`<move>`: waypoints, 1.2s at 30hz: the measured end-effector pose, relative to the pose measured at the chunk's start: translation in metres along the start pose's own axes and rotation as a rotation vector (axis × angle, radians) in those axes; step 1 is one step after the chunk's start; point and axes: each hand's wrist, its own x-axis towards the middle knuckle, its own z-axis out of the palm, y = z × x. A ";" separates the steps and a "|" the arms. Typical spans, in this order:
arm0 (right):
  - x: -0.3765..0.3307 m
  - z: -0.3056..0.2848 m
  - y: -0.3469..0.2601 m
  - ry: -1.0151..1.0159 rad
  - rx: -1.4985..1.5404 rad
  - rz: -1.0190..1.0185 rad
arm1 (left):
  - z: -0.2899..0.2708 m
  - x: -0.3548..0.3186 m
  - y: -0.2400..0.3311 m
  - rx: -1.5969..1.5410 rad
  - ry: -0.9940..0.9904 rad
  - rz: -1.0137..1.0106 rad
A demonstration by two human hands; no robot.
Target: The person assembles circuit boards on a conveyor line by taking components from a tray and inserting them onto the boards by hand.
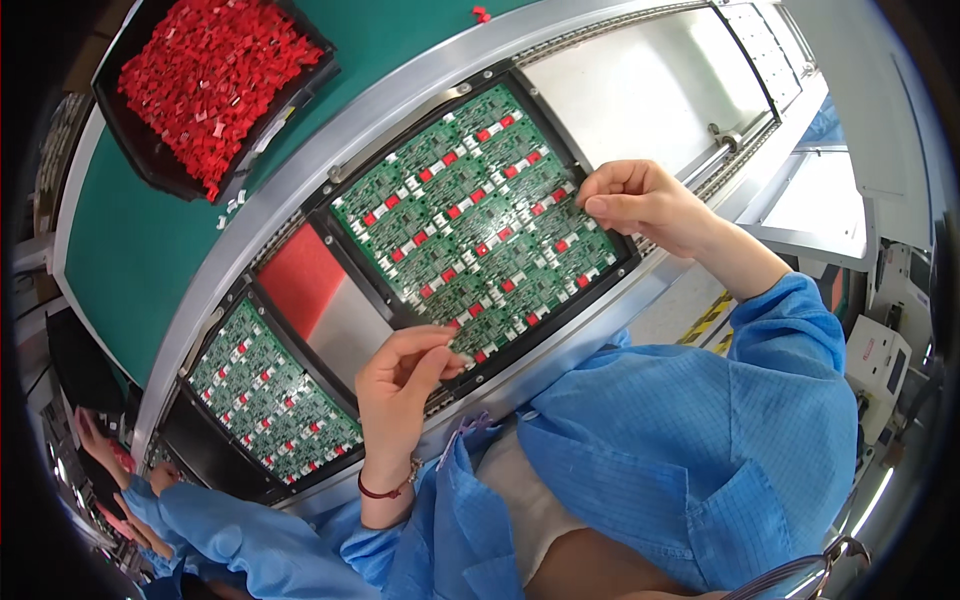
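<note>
A green circuit board panel [470, 238] lies in a black carrier frame [553, 103] in front of me, with rows of red and white connectors on it. At the panel's near left corner, my left hand [400, 388] has thumb and forefinger pinched together beside the connectors. Something small and pale shows at those fingertips, too small to name. My right hand [645, 208] hovers at the panel's right edge, its fingers curled and closed. Whatever it may hold between thumb and forefinger is hidden.
A black bin [322, 62] heaped with small red parts [215, 85] stands on the green bench mat [385, 45]. A few white pieces [233, 205] lie beside it. Along the conveyor rail, another board panel [272, 395] sits to the left. A co-worker's blue sleeve [240, 530] reaches in there.
</note>
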 end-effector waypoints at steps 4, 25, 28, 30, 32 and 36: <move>-0.003 -0.002 0.002 -0.007 -0.074 -0.037 | -0.009 -0.002 -0.012 0.003 0.003 0.056; -0.003 0.003 -0.003 -0.013 -0.170 -0.090 | 0.008 0.004 -0.007 0.030 0.020 0.082; -0.004 -0.002 0.003 -0.063 -0.269 -0.144 | 0.010 0.003 -0.003 -0.018 0.085 -0.006; -0.004 -0.003 0.005 -0.060 -0.274 -0.129 | 0.008 0.005 -0.003 -0.009 0.071 0.011; -0.008 -0.007 0.000 -0.028 -0.258 -0.082 | 0.007 0.006 -0.004 0.005 0.064 0.031; -0.010 -0.010 -0.005 0.013 -0.230 -0.019 | 0.006 0.003 -0.005 0.058 0.012 0.051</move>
